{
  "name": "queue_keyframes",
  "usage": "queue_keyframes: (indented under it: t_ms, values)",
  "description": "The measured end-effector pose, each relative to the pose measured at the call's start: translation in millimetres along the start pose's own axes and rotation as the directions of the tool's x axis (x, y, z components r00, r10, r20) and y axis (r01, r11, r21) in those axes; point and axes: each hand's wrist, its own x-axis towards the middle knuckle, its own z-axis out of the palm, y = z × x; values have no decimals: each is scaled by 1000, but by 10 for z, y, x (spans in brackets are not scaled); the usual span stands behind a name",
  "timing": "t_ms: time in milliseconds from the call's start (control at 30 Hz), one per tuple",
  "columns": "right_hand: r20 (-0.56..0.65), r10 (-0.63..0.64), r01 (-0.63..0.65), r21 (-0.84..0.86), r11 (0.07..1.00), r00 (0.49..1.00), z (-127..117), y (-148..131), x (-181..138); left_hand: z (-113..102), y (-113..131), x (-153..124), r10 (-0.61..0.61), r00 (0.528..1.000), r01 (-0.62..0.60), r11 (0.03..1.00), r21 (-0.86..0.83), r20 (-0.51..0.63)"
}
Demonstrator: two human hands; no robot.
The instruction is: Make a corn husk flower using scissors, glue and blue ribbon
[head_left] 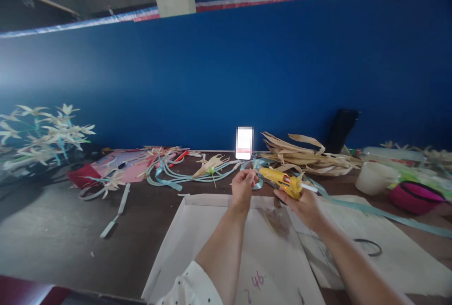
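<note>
My right hand (302, 204) grips a yellow glue gun (282, 180) with a white glue stick sticking out of its back end, its nozzle pointing left. My left hand (243, 185) is closed on a small thin pale piece right at the gun's nozzle, over a loop of light blue ribbon (259, 185). Both hands hover above a large sheet of white paper (197, 244) spread on the dark table (70, 234).
Dried corn husks (307, 154) are piled behind the hands. Husk flowers (45, 131) stand at far left, one husk flower (212, 164) lies among blue ribbons (169, 180). A white cup (374, 178) and pink bowl (415, 196) sit right. A blue wall (226, 74) backs the table.
</note>
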Motion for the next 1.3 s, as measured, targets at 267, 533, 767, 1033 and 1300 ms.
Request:
queue_keyframes:
  t_ms: [267, 533, 767, 1033, 1300]
  values:
    - [15, -16, 16, 4, 1000, 1000, 13, 68, 7, 5, 6, -3, -3, 1000, 3, 1000, 9, 3]
    - [-8, -46, 46, 7, 999, 999, 9, 35, 3, 10, 7, -3, -2, 1000, 2, 1000, 14, -12]
    - [-14, -50, 50, 18, 999, 999, 17, 16, 4, 13, 11, -9, 3, 1000, -3, 1000, 30, -8]
    - [-25, -49, 49, 5, 999, 998, -5, -32, -4, 4, -9, 0, 10, 1000, -10, 1000, 28, -1]
    - [-67, -15, 10, -86, 996, 998, 15, 45, 4, 8, 18, -22, 0, 1000, -1, 998, 63, 5]
